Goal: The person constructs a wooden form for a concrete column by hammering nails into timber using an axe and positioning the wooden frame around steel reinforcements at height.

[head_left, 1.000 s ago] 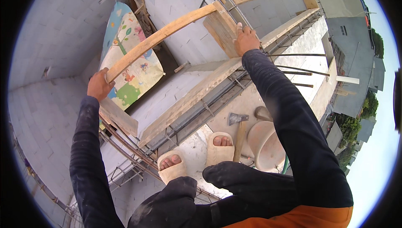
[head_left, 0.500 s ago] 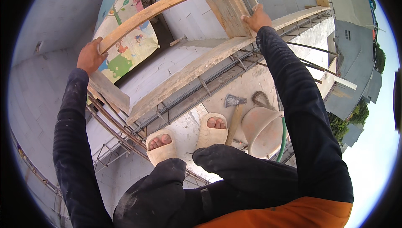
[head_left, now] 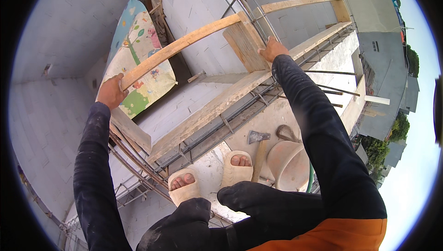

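A long wooden formwork frame point(head_left: 180, 43) of planks and short end boards stretches across in front of me. My left hand point(head_left: 112, 92) is closed round its left end, where the far strip meets the left end board point(head_left: 131, 129). At the right end board point(head_left: 247, 48), my right hand point(head_left: 273, 49) grips the edge beside upright steel bars; its fingertips are partly hidden. The near plank point(head_left: 207, 117) lies along a rebar cage point(head_left: 226, 123), below my hands. Both arms are stretched wide apart.
By my sandals point(head_left: 236, 168) on the ledge lie a hatchet point(head_left: 259, 156), a bucket point(head_left: 290, 163), a brown rounded thing point(head_left: 287, 133) and a green hose point(head_left: 310, 179). Bent bars point(head_left: 134, 159) stick out at the left. A drop opens beyond the ledge. Behind the frame hangs a colourful mat point(head_left: 138, 62).
The view has tilted, so most of the scene sits lower in it. Both hands keep their hold at the frame's two ends. The frame's near plank stays along the rebar cage.
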A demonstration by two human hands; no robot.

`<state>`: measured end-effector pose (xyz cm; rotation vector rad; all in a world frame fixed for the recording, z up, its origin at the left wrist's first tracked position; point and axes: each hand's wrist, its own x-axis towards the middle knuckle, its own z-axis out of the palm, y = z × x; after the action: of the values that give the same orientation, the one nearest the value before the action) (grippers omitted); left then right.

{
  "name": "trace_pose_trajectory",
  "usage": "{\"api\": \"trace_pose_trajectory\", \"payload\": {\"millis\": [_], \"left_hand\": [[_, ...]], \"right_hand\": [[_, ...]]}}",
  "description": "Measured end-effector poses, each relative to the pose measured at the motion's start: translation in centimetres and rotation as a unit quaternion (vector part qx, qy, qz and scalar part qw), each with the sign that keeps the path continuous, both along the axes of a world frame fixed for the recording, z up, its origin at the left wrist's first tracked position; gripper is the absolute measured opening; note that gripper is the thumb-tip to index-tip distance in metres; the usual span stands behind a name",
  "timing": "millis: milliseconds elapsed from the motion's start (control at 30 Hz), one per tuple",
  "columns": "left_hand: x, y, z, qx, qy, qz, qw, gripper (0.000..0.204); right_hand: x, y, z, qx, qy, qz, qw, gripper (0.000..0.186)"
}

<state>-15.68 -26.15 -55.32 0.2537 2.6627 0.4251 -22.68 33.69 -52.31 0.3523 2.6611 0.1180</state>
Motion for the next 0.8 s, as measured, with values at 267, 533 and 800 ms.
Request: {"api": "trace_pose_trajectory", "payload": {"millis": [267,533,800], "left_hand": [[0.1,-0.9,0.0,-0.007,0.009,-0.008,1.000,0.059],[-0.3,-0.9,-0.3,-0.014,0.002,-0.001,1.000,0.060],[0.0,0.4,0.0,0.004,0.011,0.006,1.000,0.056]], "right_hand": [[0.1,-1.2,0.0,-0.007,-0.008,0.000,1.000,0.074],[-1.2,0.1,-0.4,-0.018,-0.064,-0.012,0.998,0.077],[-1.6,2.1,-1.7,-0.018,-0.075,-0.001,0.997,0.079]]}}
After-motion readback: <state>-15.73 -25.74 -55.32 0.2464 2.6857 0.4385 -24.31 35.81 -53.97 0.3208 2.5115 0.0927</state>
